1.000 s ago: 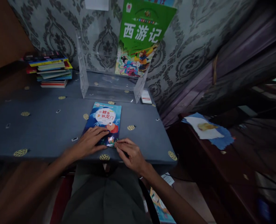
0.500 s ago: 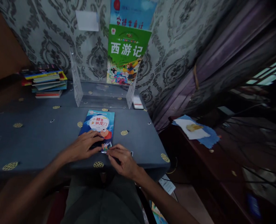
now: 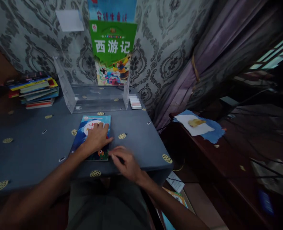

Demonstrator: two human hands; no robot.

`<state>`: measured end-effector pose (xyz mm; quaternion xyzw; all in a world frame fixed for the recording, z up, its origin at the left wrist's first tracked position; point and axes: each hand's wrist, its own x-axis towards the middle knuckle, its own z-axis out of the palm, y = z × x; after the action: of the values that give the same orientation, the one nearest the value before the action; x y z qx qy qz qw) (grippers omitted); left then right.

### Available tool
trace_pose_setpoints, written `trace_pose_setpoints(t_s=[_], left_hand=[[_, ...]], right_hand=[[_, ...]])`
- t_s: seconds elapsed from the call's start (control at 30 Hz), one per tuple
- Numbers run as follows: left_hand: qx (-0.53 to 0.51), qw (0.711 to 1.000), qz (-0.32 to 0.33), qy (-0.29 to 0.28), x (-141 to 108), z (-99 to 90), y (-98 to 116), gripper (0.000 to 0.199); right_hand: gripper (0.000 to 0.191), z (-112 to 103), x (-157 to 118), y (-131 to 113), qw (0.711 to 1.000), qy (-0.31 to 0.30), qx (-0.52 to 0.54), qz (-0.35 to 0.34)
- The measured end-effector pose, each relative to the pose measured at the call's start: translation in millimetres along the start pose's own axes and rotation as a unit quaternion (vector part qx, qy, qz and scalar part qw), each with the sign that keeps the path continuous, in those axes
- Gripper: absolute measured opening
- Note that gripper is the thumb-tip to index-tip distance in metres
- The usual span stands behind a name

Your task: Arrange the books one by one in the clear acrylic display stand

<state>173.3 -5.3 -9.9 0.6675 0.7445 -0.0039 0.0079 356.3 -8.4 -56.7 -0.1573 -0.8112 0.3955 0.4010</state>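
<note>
A thin blue picture book [image 3: 80,140] with a fish on its cover lies on the cloth in front of me. My left hand [image 3: 97,137] rests flat across the cover, fingers stretched out, hiding much of the title and picture. At the book's lower right corner is my right hand [image 3: 124,161], its thumb and fingers drawn together in a pinch on the edge. Exactly how much of the corner lies between the fingertips is hard to see.
Behind the book stands a clear acrylic rack [image 3: 98,103]. A green book [image 3: 112,52] leans upright near its right end. Stacked books [image 3: 37,91] sit at left. To the right are a purple curtain [image 3: 177,80] and a dark red surface with a blue cloth [image 3: 214,132].
My left hand has slid up and right over the cover, now covering the title. The right hand stays by the lower right corner. The whole view has shifted slightly.
</note>
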Motion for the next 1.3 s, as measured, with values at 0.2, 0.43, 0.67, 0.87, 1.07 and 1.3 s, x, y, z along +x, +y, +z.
trace_pose_setpoints(t_s=[0.2,0.43,0.67,0.87,1.07,1.3], left_hand=[[-0.118,0.974,0.193,-0.026,-20,2.8,-50,0.051],[-0.095,0.967,0.232,0.053,-77,23.2,-60,0.059],[-0.128,0.96,0.223,0.111,-89,25.2,-53,0.044],[-0.198,0.958,0.184,0.097,-92,18.3,-51,0.043],[-0.27,0.956,0.102,0.046,-90,1.5,-47,0.046],[-0.306,0.949,0.069,0.039,-89,1.9,-49,0.05]], right_hand=[[0.028,0,0,16,0.972,0.031,0.12,0.197],[0.026,3,0,19,0.962,0.026,0.168,0.212],[0.024,1,-1,14,0.968,0.02,0.146,0.203],[0.024,-1,-1,10,0.974,0.001,0.12,0.19],[0.025,-1,-2,11,0.981,-0.023,0.075,0.175],[0.024,-1,-2,9,0.982,-0.027,0.064,0.177]])
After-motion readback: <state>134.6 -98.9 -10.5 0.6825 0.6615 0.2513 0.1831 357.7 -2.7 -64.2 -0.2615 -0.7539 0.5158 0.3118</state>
